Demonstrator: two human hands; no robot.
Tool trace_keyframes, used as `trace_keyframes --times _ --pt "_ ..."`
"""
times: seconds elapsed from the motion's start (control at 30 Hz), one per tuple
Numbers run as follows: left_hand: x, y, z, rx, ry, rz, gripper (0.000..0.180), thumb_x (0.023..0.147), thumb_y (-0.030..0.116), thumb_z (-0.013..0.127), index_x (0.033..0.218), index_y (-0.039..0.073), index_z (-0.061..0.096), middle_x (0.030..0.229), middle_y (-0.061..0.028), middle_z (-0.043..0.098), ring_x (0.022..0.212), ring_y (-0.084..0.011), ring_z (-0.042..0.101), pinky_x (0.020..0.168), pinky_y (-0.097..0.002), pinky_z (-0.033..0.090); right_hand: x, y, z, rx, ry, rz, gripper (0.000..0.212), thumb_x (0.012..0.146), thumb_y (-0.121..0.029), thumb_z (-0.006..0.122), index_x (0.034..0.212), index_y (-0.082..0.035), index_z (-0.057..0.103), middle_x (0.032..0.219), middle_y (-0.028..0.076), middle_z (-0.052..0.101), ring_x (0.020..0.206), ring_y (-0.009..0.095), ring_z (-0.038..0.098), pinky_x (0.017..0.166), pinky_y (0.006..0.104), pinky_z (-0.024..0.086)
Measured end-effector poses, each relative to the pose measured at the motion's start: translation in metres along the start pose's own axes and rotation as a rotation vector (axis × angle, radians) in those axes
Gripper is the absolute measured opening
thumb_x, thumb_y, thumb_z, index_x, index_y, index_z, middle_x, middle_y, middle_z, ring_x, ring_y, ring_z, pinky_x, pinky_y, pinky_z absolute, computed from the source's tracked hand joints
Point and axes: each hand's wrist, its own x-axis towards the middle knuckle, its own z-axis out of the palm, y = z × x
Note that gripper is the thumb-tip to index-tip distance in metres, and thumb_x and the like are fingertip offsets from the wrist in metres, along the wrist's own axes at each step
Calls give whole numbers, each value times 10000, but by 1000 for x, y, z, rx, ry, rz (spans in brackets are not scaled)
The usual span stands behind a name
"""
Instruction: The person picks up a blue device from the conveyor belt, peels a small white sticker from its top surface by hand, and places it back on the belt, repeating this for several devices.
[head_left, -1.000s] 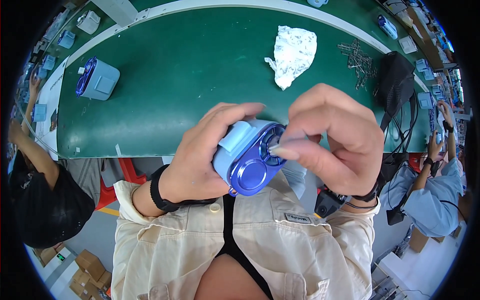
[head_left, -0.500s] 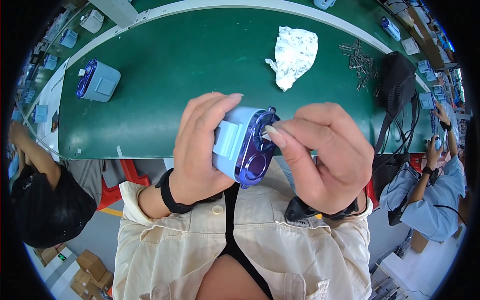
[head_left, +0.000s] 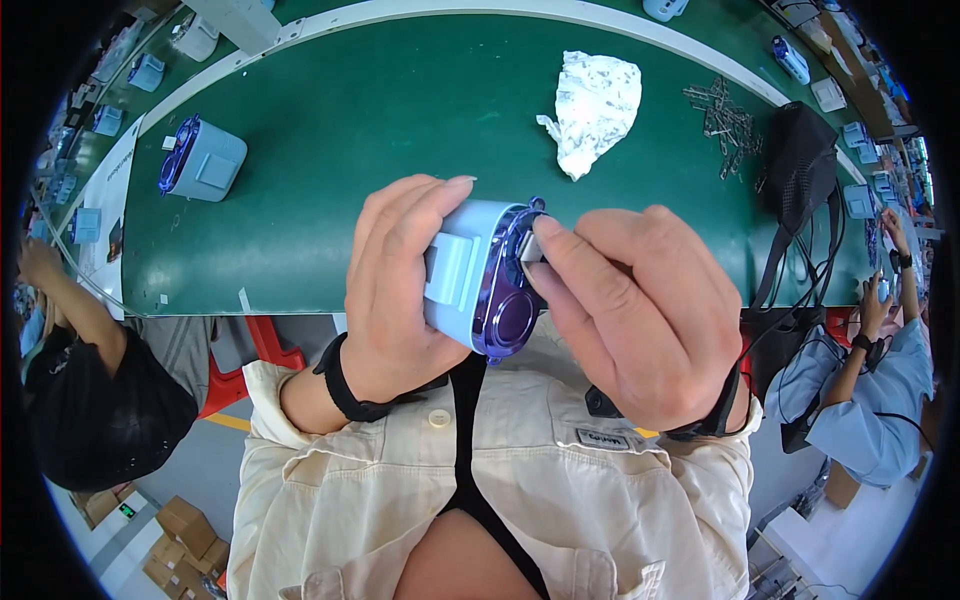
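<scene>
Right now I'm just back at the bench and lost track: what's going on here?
A person holds a small light-blue device with a purple face above the green table. The left hand wraps its body; the right hand presses fingertips to its purple front. A matching device, a crumpled white cloth and metal clips lie on the table.

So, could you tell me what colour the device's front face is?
Glossy purple, on a light blue device; the head view shows it.
</scene>
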Motion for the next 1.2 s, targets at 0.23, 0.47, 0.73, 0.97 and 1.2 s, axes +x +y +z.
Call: trace_keyframes --times 0.23,0.47,0.73,0.97,1.2 --pt "1 4 5 21 58 -31 692 631 125 827 1234 -17 518 1109 -162 605 968 -366 587 831 -421 482 -3 7 5 39 32 -23 347 639 34 768 973 69 678 809 122 602 623 239 567 506 325 448" --pt "2 -1 5 -11 52 -114 710 613 132 847 1230 -5 523 1104 -168 606 985 -347 597 838 -398 488 -3 -8 4 9 -118 97 338 728 -25 715 1053 65 677 931 148 592 667 235 561 564 341 466" --pt "-3 2 10 -479 26 -297 709 642 143 872 1243 15 519 1107 -165 612 1050 -279 608 881 -349 491 -15 9 9 758 -94 511 403 891 -114 641 1257 44 587 1221 159 550 948 184 576 834 343 480" --pt "-8 -3 10 -485 -8 -207 720 644 142 871 1251 9 508 1132 -168 609 1054 -298 608 907 -363 483 -7 -1 27 1409 -97 768 443 939 -156 598 1333 31 518 1400 177 479 1234 239 508 1052 345 388" --pt "-14 -13 10 -425 22 -109 727 646 134 866 1258 1 497 1154 -168 604 1049 -322 599 911 -381 476 -14 -4 44 1472 -28 835 434 940 -163 593 1322 32 526 1429 187 450 1262 244 493 1047 361 399"
